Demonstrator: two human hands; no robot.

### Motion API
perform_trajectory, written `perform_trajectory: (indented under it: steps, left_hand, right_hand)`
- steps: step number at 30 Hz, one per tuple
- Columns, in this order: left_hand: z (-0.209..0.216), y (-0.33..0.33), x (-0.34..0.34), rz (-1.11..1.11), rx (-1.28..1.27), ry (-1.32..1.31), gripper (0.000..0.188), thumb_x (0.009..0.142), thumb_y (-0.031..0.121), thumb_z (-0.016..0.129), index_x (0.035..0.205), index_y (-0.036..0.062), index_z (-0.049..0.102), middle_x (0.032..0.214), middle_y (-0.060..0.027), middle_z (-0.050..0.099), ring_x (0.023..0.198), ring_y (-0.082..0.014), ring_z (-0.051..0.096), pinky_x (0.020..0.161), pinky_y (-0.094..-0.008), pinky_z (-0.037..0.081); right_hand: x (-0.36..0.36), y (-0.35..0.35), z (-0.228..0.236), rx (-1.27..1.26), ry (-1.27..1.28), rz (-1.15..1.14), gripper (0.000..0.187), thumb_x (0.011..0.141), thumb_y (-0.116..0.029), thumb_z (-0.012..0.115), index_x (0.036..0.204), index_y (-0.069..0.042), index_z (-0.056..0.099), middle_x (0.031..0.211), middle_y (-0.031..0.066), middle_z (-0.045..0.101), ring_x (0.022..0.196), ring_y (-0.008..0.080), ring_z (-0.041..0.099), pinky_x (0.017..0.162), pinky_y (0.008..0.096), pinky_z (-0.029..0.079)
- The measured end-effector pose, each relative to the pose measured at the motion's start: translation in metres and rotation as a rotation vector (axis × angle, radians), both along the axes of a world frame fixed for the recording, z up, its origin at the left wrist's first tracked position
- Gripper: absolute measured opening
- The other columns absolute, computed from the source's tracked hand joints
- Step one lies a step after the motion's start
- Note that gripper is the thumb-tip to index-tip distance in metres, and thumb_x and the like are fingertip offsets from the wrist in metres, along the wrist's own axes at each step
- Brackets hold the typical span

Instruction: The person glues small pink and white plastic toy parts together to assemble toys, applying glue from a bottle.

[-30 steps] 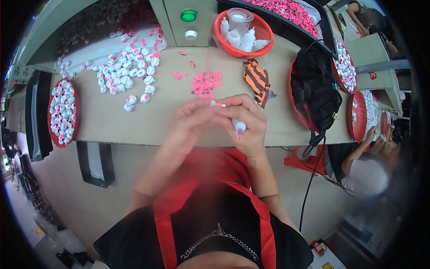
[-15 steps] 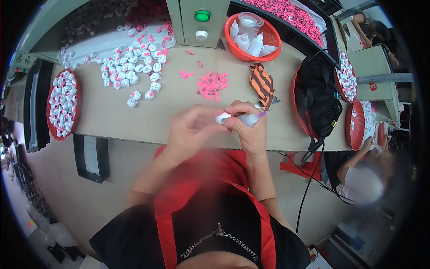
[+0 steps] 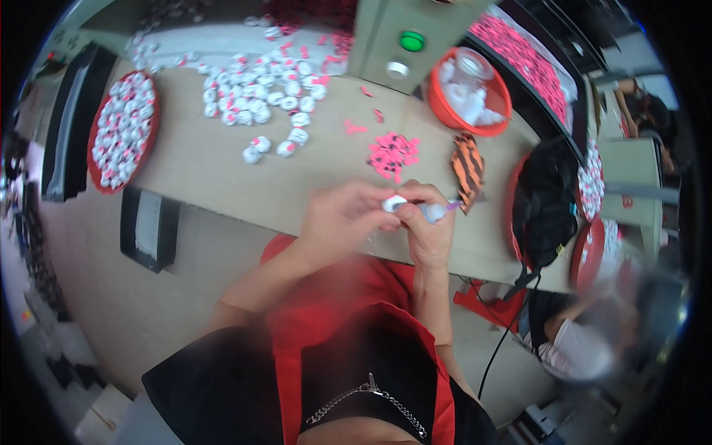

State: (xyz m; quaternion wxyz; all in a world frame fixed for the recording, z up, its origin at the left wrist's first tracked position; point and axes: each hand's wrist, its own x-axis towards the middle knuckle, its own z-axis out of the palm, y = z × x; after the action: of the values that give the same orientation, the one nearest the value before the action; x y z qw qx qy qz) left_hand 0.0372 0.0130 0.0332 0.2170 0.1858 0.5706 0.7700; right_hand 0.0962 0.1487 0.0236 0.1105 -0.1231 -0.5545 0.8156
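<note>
The near edge of the beige table [image 3: 222, 174] slants beneath the forearms, with pale floor [image 3: 200, 289] nearer. Just beyond that edge, the left hand [image 3: 337, 222] pinches a small white piece [image 3: 392, 202] between thumb and fingers; the right hand [image 3: 430, 236], curled round a white bottle [image 3: 433, 213], has its thumb against that piece. Tabletop stretches left to a filled red tray [image 3: 155, 133]; a black bag [image 3: 545, 200] bounds the right. Farther lie striped cloth [image 3: 469, 167], pink pieces [image 3: 394, 152], then white pieces [image 3: 256, 93] left and an orange basket [image 3: 449, 111] right.

Red printed chars [image 3: 627, 201], blurry, on side of grey-green cabinet [image 3: 630, 165], far rt
</note>
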Motion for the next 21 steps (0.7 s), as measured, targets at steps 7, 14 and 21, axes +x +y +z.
perform_trajectory:
  steps: [7,14,21]
  left_hand:
    - [-0.018,-0.030,-0.020,0.062,-0.004,-0.042,0.018,0.080,-0.002,0.059,0.097,-0.0050,0.056,0.079,-0.0105,0.065,0.073,-0.0140,0.064,0.064,-0.0239,0.051]
    - [0.004,-0.171,-0.120,1.070,-0.763,0.528,0.019,0.076,0.007,0.064,0.095,0.0044,0.064,0.077,-0.0109,0.062,0.069,-0.0181,0.062,0.061,-0.0298,0.049]
    - [-0.002,-0.165,-0.114,0.921,-1.086,0.858,0.034,0.073,0.011,0.065,0.107,0.0124,0.059,0.097,-0.0105,0.054,0.073,-0.0273,0.059,0.064,-0.0379,0.048]
  right_hand:
    - [-0.033,-0.031,-0.010,-0.089,-0.020,-0.010,0.010,0.075,0.002,0.065,0.080,0.001,0.056,0.079,0.0091,0.060,0.062,0.0114,0.056,0.053,0.0221,0.044]
    - [-0.059,-0.062,-0.006,0.196,-0.197,-0.086,0.007,0.080,-0.002,0.061,0.086,0.000,0.058,0.074,0.0065,0.059,0.060,0.0097,0.055,0.054,0.0219,0.045]
    - [-0.037,-0.040,-0.004,0.258,-0.197,-0.097,0.007,0.080,-0.003,0.060,0.084,0.000,0.056,0.070,0.0055,0.058,0.057,0.0097,0.054,0.053,0.0215,0.044]
